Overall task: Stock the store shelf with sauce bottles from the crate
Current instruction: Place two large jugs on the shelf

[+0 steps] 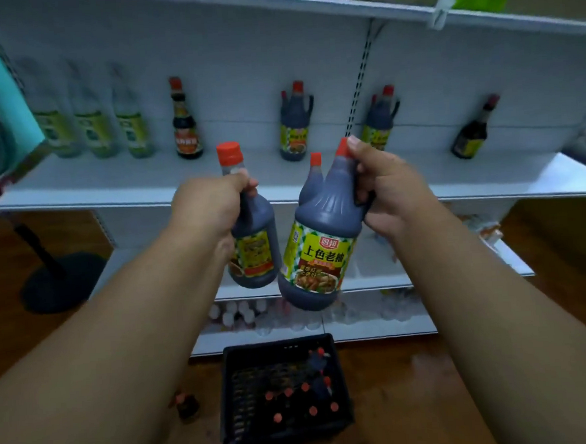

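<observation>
Above the black crate point(284, 397), before the white shelf point(111, 185), your left hand point(208, 206) grips 1 sauce bottle point(252, 245) by its neck; your right hand point(389, 188) clasps a bigger jug's point(317, 251) handle

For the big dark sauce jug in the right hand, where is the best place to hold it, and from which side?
By the moulded handle just under the red cap, from the jug's right side. The right hand already holds the big sauce jug there, so its wide, heavy body hangs below. The body looks too broad to hold in one hand, and the left hand holds a smaller bottle.
</observation>
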